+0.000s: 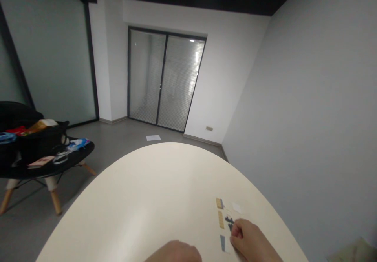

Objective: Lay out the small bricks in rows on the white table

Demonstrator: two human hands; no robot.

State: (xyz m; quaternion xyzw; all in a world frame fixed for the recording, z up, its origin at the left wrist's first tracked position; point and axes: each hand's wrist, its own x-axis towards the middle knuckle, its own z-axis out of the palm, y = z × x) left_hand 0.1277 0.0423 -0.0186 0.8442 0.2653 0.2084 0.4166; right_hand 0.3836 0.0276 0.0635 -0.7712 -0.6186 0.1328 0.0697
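Observation:
My right hand [250, 238] is at the right of the round cream table, its fingers curled and pressed together beside small dark pieces [229, 219]. Whatever those fingers may hold is too small to make out. At the bottom edge, my left hand [176, 252] shows only its back and knuckles, with the fingertips hidden. Left of my right hand lie a yellowish strip [220, 219], a yellow and grey piece [219, 203] above it, and a blue-grey and white piece [223, 243] below. A small white piece [236, 207] rests above my right hand.
The round table [165, 183] fills the lower middle. To the left stands a black chair [85, 149] bearing a black bag [44, 142] and several small items. A white sheet [153, 138] lies on the floor beyond the table. A grey-white wall [318, 117] rises at the right.

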